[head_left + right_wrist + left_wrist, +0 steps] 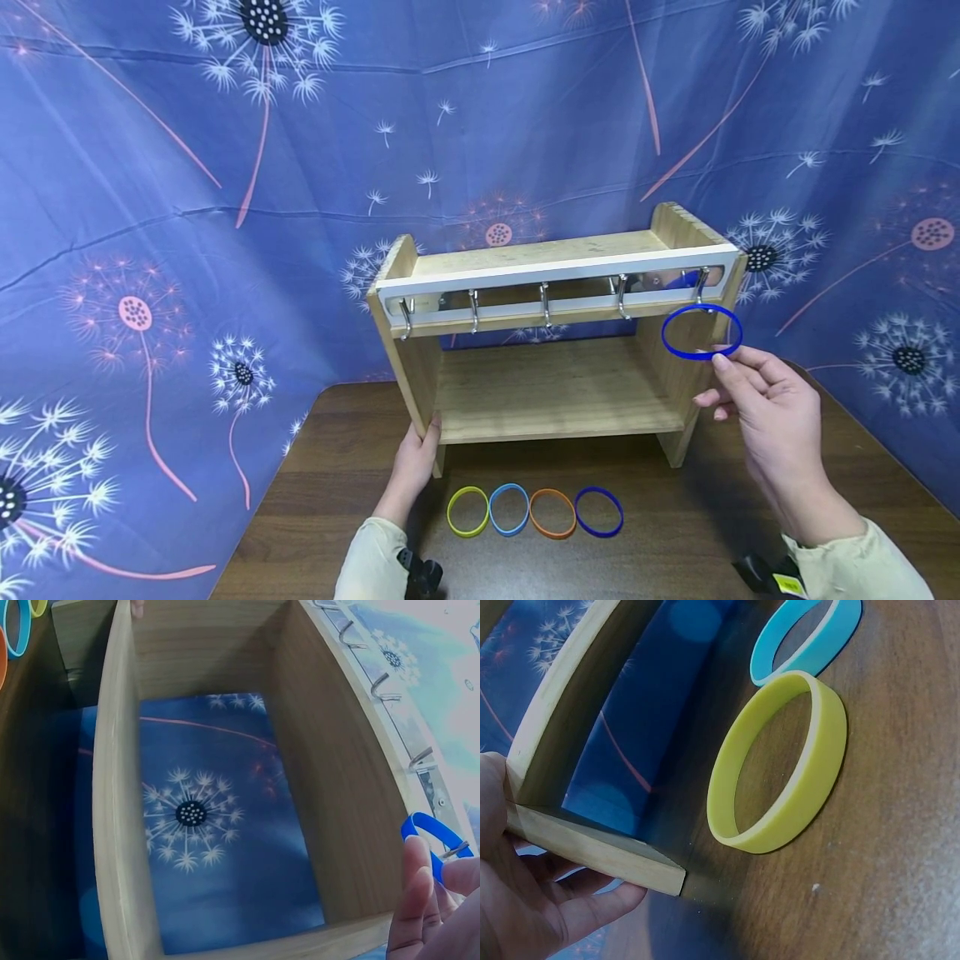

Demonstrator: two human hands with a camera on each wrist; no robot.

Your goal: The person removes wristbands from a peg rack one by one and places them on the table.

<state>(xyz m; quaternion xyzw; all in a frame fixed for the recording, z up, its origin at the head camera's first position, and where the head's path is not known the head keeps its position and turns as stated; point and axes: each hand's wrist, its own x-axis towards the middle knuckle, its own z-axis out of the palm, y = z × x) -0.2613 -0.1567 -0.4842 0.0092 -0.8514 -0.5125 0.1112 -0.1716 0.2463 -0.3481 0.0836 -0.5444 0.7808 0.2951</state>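
My right hand (780, 408) pinches a dark blue wristband (692, 356) between thumb and fingers, at its lower edge. The band's upper edge overlaps the lower end of the rightmost metal hook (702, 282). In the right wrist view the hook's tip shows within the blue loop (429, 821). My left hand (415, 457) grips the lower left side panel of a small wooden rack (555, 387); the left wrist view shows the thumb and fingers around the panel's edge (600, 859). Several other hooks along the rack's white-framed front strip (517, 275) hang bare.
On the brown table (300, 500) before the rack lie a yellow wristband (450, 518), a light blue one (492, 510), an orange one (534, 518) and another dark blue one (619, 518), in a row. A blue dandelion-print cloth (285, 250) hangs behind.
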